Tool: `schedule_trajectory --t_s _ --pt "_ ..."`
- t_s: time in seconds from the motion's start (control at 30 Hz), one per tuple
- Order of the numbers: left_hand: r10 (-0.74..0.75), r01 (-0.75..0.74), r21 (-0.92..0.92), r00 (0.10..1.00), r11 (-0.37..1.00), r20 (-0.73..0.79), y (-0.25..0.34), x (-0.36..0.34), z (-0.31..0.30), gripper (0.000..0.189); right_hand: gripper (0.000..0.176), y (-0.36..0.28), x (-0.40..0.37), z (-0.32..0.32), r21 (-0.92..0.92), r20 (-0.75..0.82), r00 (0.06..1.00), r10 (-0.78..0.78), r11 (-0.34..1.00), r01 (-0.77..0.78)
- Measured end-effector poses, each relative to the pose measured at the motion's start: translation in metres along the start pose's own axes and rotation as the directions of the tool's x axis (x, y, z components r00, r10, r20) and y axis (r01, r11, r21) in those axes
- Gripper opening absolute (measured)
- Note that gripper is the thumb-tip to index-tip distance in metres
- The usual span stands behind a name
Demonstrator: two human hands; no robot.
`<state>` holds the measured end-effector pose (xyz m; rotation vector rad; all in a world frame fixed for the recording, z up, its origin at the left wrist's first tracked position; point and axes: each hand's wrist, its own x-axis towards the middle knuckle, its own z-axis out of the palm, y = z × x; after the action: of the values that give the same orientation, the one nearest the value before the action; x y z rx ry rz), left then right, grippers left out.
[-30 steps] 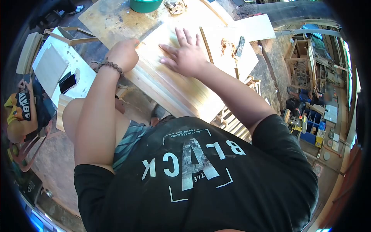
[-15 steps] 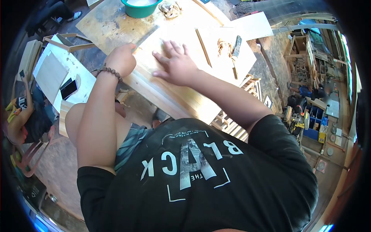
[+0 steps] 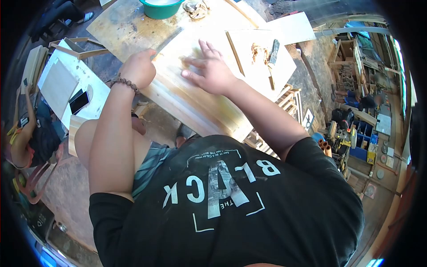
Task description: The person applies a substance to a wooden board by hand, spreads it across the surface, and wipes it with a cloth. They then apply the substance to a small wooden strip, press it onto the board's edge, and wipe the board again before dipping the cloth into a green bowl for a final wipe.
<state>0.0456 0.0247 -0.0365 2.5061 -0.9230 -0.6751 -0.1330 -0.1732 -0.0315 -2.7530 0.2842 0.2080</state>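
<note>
A wide, pale wooden board (image 3: 187, 104) with brown grain streaks lies in front of my body. My left hand (image 3: 138, 69), with a beaded bracelet at the wrist, is closed at the board's left edge, its fingers mostly hidden from the camera. Flat on the board's upper face rests my right hand (image 3: 211, 71), fingers spread and nothing visible under it. Beyond it are a thin wooden strip (image 3: 235, 52), a dark-handled scraper or knife (image 3: 274, 53) and a small heap of brown shavings or putty (image 3: 258, 52).
A green basin (image 3: 162, 12) with pale contents and a crumpled rag (image 3: 195, 9) sit on the stained table at the back. A phone (image 3: 79, 103) lies on a white panel at left, near a seated person (image 3: 29, 133). Slatted wooden frames (image 3: 289, 99) stand at right.
My right hand has slid slightly to the right over the board, its fingers still spread. My left hand stays at the edge. The person at left has shifted their arms.
</note>
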Motion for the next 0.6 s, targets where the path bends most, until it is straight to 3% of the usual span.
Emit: schedule_trajectory --t_s 0.17,0.3,0.43,0.6 --pt "-0.032 0.032 0.006 0.999 0.999 0.006 0.003 -0.002 -0.002 0.046 0.086 0.001 -0.024 0.016 -0.151 -0.035 0.999 -0.008 0.988 0.003" --pt "-0.034 0.034 0.022 0.999 0.999 -0.029 0.011 -0.007 -0.003 0.041 0.089 -0.011 -0.017 0.023 -0.153 -0.062 0.997 0.039 0.987 -0.048" --pt "-0.051 0.051 0.032 0.999 0.998 -0.012 0.013 -0.003 -0.002 0.049 0.090 -0.015 -0.004 0.030 -0.180 -0.104 0.995 -0.014 0.984 -0.005" --pt "-0.032 0.034 0.040 0.998 0.999 -0.047 0.020 -0.005 -0.001 0.045 0.098 -0.033 0.022 0.036 -0.153 -0.112 0.993 -0.032 0.988 0.014"
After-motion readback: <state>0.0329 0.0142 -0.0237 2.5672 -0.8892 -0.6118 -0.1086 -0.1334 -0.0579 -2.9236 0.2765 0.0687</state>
